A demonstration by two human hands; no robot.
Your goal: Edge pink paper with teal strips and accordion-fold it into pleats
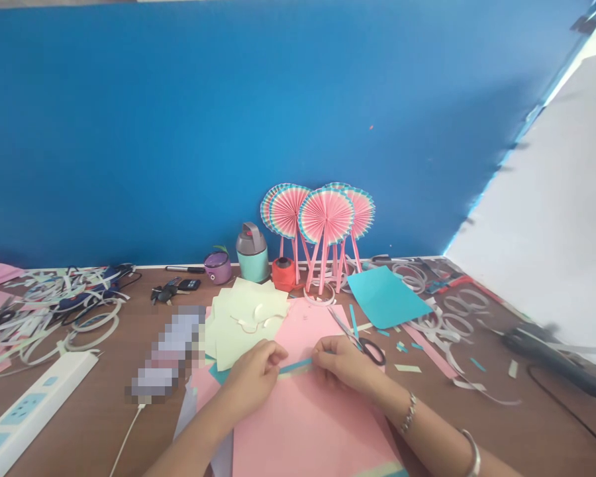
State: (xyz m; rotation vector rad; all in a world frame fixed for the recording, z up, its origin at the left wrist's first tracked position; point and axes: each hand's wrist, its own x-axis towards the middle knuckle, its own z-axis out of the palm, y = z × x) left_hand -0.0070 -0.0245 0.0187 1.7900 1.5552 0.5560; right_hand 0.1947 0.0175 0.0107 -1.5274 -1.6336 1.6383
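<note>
Right hand (345, 361): looks to be pinching blue strip (297, 366)
Left hand (258, 374): fingers curled at strip's other end; grip can't tell
Pink sheet (312, 424): under both hands, flat
Done: pleated fans (326, 216), beyond hands
Left: this sheet, seemingly unpleated

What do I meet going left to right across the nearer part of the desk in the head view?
White power strip, white cable, left hand, right hand, pink paper strip, black corded tool. The large pink sheet is left out because its span overlaps both hands.
</note>
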